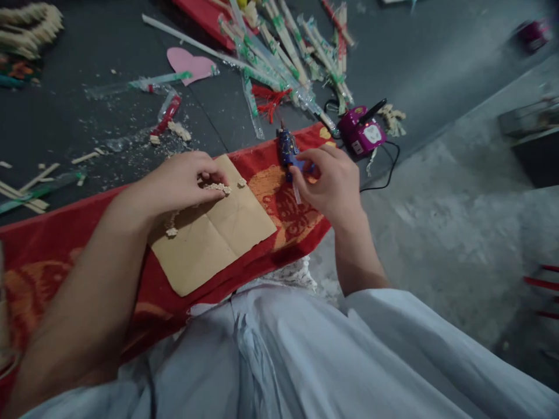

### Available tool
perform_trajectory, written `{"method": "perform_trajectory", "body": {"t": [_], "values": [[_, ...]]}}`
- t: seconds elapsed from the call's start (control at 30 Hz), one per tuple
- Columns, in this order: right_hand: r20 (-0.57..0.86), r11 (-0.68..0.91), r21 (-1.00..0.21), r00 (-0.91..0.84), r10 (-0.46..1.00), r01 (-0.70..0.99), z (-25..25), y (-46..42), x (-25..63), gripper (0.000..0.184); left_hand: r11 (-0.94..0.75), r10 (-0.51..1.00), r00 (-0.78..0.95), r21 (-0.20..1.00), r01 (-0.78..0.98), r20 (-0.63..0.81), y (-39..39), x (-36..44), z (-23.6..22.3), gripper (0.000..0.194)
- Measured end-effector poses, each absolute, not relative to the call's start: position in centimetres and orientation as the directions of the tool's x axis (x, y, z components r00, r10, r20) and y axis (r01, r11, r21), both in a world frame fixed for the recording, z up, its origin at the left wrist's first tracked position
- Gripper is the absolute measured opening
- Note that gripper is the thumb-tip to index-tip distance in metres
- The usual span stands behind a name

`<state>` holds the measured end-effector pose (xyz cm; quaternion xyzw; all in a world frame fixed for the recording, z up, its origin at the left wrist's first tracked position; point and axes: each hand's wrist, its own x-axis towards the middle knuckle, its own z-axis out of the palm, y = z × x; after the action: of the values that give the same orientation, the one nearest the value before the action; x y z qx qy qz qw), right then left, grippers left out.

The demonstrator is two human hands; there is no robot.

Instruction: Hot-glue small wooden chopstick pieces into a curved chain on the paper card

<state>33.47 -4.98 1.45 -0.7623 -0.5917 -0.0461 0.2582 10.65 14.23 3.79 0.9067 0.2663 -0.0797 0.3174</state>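
My left hand is over a creased sheet of brown paper, its fingers closed on a short strip of small pale wooden pieces. More such pieces lie on the paper near my wrist, and a small cluster lies by its upper right edge. To the right, my right hand has its thumb and fingers around the handle of a dark blue glue gun on the cloth. The gun's nozzle points away from me, and a clear glue stick sticks out behind. My palms are hidden.
Under the paper is a red and orange towel on the dark table. Wrapped chopsticks, a pink paper heart and wood scraps lie beyond. A purple device with a cable stands at the table's right edge.
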Motion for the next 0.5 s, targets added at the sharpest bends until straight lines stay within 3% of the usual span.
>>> {"method": "perform_trajectory", "body": {"t": [0.13,0.3,0.5], "values": [[0.268,-0.232,-0.196,0.280,0.922,0.953,2.1,-6.6,36.9,0.029,-0.666,0.406,0.862,0.548,0.506,-0.303,14.6,10.8,3.5,0.042],[0.114,-0.234,-0.103,0.245,0.963,0.967,2.7,-6.1,37.5,0.040,-0.647,0.412,0.858,0.565,0.513,-0.308,14.7,10.8,3.4,0.042],[0.042,-0.189,-0.098,0.194,0.980,0.977,2.3,-4.7,38.3,0.059,-0.625,0.422,0.856,0.588,0.514,-0.300,14.5,10.7,3.5,0.044]]}}
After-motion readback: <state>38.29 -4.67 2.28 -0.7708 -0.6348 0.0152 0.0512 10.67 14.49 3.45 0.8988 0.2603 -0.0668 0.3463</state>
